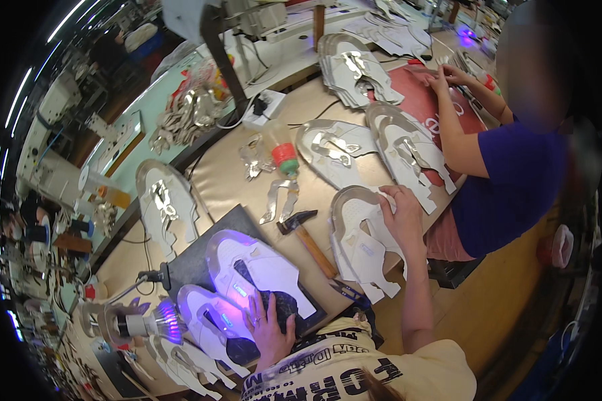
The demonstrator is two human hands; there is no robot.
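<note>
White shoe uppers with greyish toe edges lie flat around my hands. My left hand (pixel 271 329) rests with spread fingers on the dark board, beside a shoe upper (pixel 251 262) and at the edge of a second upper (pixel 204 309); purple light falls on both. Out to the right, my right hand (pixel 405 217) has its fingers bent over the inner edge of another shoe upper (pixel 354 234), seeming to pinch it; the fingertips are partly hidden. A lamp (pixel 164 322) glowing purple stands left of my left hand.
A hammer (pixel 311 244) lies between my hands. Beyond it are a red-and-green bottle (pixel 284 154), silver foil pieces (pixel 254 157) and a white power strip (pixel 264 110). Stacked uppers (pixel 354 67) stand farther back. At right, a co-worker in a blue shirt (pixel 508 180) handles something over a red board.
</note>
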